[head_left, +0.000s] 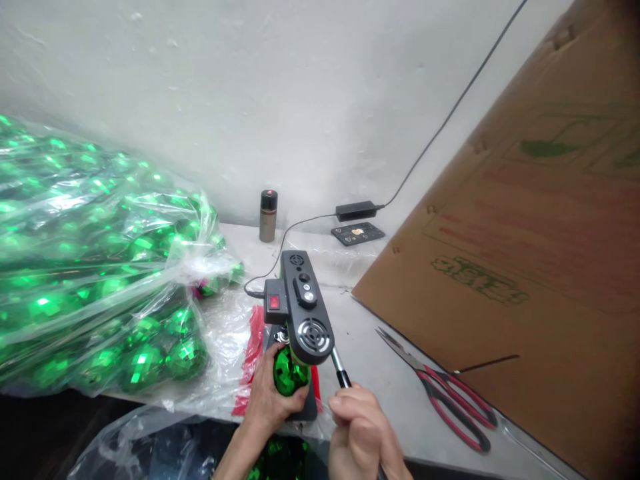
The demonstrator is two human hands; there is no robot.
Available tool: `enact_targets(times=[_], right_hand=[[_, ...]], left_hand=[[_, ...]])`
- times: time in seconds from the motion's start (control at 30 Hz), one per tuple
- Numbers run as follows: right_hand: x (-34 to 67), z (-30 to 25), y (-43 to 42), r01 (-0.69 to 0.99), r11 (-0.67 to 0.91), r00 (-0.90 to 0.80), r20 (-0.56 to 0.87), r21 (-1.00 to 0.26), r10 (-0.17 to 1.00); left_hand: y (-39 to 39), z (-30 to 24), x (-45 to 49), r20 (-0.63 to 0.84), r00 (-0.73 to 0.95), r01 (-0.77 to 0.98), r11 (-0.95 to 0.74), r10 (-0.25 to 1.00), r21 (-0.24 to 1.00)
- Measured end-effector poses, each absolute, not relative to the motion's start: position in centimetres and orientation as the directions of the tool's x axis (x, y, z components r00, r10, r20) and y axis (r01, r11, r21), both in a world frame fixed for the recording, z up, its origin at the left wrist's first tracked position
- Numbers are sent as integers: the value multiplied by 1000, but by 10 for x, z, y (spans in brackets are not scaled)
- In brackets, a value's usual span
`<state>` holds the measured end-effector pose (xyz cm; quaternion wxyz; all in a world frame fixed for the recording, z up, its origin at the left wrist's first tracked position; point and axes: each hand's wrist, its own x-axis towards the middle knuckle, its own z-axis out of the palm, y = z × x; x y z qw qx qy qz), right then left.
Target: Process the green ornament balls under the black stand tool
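Note:
My left hand [267, 393] wraps round a shiny green faceted ball [290, 373], fingers on its left and thumb at its lower right. The ball sits under the round front end of a small black bench machine [306, 303], which has metal grilles on top and a red switch on its left. A metal lever with a black grip [343, 378] comes out at the machine's right. My right hand [363, 430] is closed around that lever's lower part. Red strips [253, 357] lie under the machine's base. Where ball and machine meet is hidden.
Left stands a big clear plastic bag [200, 267] full of green balls; more balls [285, 453] lie below the table edge. Right are red-and-black scissors [450, 393] and a large cardboard box [500, 267]. Behind: a small bottle [269, 223], a power adapter [356, 211], a phone-like slab [370, 235].

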<state>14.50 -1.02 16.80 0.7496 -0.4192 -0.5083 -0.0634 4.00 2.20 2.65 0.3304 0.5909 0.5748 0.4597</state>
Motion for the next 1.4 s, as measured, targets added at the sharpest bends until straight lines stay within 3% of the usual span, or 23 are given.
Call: enact_targets(times=[1.07, 1.4], right_hand=[[147, 151, -4, 559, 657, 468, 847, -506, 254], [147, 110, -10, 598, 639, 439, 865, -483, 243]], left_hand=[[25, 2, 46, 244, -116, 391, -182, 963, 902], [24, 0, 45, 250, -129, 394, -182, 960, 901]])
